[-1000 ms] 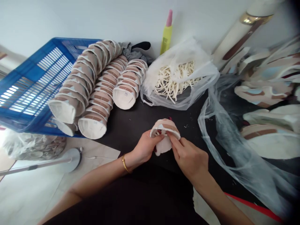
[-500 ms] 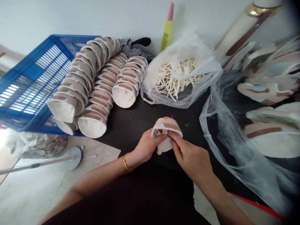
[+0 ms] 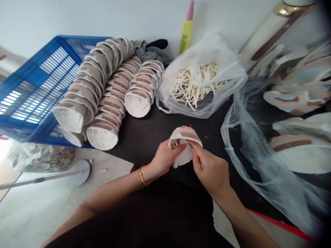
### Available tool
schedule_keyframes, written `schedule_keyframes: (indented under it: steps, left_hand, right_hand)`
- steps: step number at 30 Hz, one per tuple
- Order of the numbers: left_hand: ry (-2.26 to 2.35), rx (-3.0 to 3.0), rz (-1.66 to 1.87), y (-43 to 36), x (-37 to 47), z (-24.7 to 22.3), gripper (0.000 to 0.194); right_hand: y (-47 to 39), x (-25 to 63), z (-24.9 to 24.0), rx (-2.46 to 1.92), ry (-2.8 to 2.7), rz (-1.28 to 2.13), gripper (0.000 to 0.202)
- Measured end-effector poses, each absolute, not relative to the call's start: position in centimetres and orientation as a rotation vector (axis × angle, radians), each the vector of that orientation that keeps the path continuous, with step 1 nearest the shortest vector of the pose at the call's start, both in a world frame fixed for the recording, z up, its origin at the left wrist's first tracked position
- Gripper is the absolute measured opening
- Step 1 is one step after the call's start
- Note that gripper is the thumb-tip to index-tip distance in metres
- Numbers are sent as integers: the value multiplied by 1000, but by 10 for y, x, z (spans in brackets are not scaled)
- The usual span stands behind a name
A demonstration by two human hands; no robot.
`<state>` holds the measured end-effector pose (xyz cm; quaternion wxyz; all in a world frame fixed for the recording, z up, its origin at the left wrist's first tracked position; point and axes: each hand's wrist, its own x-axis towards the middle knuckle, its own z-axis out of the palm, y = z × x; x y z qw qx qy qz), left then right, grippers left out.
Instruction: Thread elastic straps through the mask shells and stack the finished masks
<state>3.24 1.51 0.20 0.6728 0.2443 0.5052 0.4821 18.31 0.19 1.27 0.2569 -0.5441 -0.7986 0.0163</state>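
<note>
Near the front of the black table I hold a small cup-shaped sewn fabric piece (image 3: 186,133), beige and brown outside with a white lining. Its opening is turned toward me. My left hand (image 3: 165,156) grips its left edge, the thumb reaching into the opening. The fingers of my right hand (image 3: 209,167) are closed at the right side of the rim, their tips partly inside. Whether they pinch anything besides the fabric is hidden. A dark red tab (image 3: 189,125) sticks up behind the piece.
Nested rows of similar fabric pieces (image 3: 138,101) lean by a blue crate (image 3: 31,79) at left. Behind my hands sits a clear plastic bag (image 3: 227,75) of cream strips (image 3: 192,86). A yellow bottle (image 3: 185,36) stands at the wall. More fabric pieces (image 3: 297,148) lie right, beside loose plastic (image 3: 254,137).
My right fingertips have shifted up along the rim and further inside it. The piece is tilted slightly, opening a bit wider toward me. My left hand keeps its hold.
</note>
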Motion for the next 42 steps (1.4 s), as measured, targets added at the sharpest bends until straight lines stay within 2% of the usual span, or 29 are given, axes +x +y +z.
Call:
schedule_keyframes:
  steps: [8, 14, 17, 25, 30, 33, 35, 38, 39, 41, 42]
  left_hand:
    - [1112, 455, 1105, 21, 31, -4, 29]
    - [1053, 439, 1040, 16, 23, 7, 21]
    - [1082, 337, 1022, 16, 16, 14, 17]
    - [1116, 167, 1022, 22, 11, 17, 40]
    - [1030, 323, 995, 8, 25, 20, 37]
    - [961, 530, 939, -2, 22, 22, 37]
    - [968, 659, 815, -3, 9, 23, 36]
    - [1029, 943, 543, 5, -22, 30, 58]
    - [1091, 1064, 531, 9, -31, 35, 58]
    - [1225, 1294, 668, 18, -43, 44, 41]
    - [1241, 1374, 733, 23, -45, 49, 39]
  right_hand:
    - [0, 178, 12, -1436, -2161, 190, 36]
    - [-2, 186, 5, -1491, -2413, -148, 43]
    - [-3, 198, 2, -1433, -2544, -185, 46]
    - [-44, 221, 14, -1193, -2228, 85, 23]
    - [-39, 202, 4, -1091, -2466, -115, 45]
    - [-18, 202, 2, -1124, -2488, -132, 43]
    - [-5, 209, 8, -1070, -2460, 8, 39]
    - [14, 224, 24, -1061, -2428, 484, 36]
    - [20, 228, 30, -1095, -2409, 677, 32]
    - [32, 233, 37, -1179, -2310, 1092, 22]
    - [38, 233, 38, -1194, -2215, 1316, 19]
